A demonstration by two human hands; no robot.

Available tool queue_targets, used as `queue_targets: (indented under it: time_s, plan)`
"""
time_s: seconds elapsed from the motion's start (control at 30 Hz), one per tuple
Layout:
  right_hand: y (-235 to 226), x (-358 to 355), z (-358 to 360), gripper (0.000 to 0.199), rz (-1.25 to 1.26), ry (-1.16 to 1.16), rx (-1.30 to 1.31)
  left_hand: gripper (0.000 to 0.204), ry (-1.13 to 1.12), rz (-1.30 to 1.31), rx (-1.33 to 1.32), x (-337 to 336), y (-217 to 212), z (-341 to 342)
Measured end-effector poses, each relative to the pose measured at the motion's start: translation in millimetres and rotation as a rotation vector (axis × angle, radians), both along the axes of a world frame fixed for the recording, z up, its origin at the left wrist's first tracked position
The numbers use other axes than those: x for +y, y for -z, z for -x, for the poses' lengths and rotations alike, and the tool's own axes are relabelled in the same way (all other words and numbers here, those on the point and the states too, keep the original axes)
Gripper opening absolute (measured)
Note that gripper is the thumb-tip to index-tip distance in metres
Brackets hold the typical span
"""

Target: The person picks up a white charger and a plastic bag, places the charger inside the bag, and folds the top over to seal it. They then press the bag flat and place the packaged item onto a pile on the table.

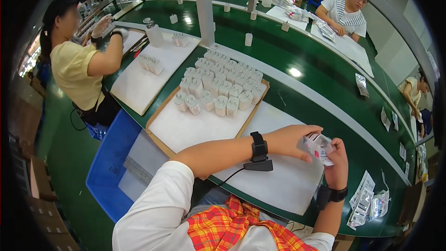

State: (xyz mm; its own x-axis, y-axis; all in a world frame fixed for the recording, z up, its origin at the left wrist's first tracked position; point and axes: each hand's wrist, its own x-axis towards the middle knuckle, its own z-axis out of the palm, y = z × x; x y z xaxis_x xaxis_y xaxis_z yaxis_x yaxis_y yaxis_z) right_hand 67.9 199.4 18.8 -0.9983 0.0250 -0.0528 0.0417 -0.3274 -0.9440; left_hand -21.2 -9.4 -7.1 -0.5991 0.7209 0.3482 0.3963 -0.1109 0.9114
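Note:
Both my hands meet over the white mat (283, 181) at the right of the bench. My left hand (297, 140) and my right hand (335, 160) together grip a small white plug-like part in a clear printed bag (319, 148), fingers wrapped around it. Each wrist carries a black band. Farther left, a wooden-edged white board (186, 130) holds several rows of the same white parts (218, 86) standing upright.
Several filled clear bags (369, 202) lie at my right on the green bench (325, 79). A blue bin (111, 158) stands at my left. A person in yellow (74, 69) works at the neighbouring board; another in stripes (346, 11) sits across.

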Motion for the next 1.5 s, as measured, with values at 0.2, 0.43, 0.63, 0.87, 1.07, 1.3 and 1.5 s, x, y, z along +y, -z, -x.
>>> queue_targets:
  time_s: [0.2, 0.43, 0.63, 0.87, 1.07, 1.3, 1.5]
  plan:
    - [-15.8, -3.7, -4.0, 0.033, -0.027, -0.073, 0.048, 0.028, -0.290, 0.029, 0.056, 7.1, 13.6, 1.6]
    - [35.4, 12.2, 1.7, 0.028, -0.527, -0.081, -0.174, 0.026, -0.331, -0.020, -0.339, 15.6, 10.9, -7.2]
    - [40.8, 11.4, 8.3, 0.029, -0.272, 0.103, -0.071, 0.025, -0.385, -0.067, 0.037, 19.9, 19.2, 5.9]
    - [46.4, 69.6, 10.8, 0.019, -1.519, -0.243, 0.398, 0.019, -0.085, 0.449, 0.469, 2.9, 34.8, 6.4]
    - [-2.2, -27.7, -23.0, 0.021, -1.452, -0.259, 0.389, 0.026, -0.064, 0.544, 0.564, 9.4, 31.7, -12.8]
    - [17.5, -25.8, -13.1, 0.016, -1.370, -0.264, 0.337, 0.034, -0.107, 0.572, 0.561, 7.7, 25.3, -19.9]
    - [23.0, -22.9, -3.6, 0.008, -1.130, -0.281, 0.354, 0.035, -0.123, 0.594, 0.534, 9.0, 25.9, -21.5]
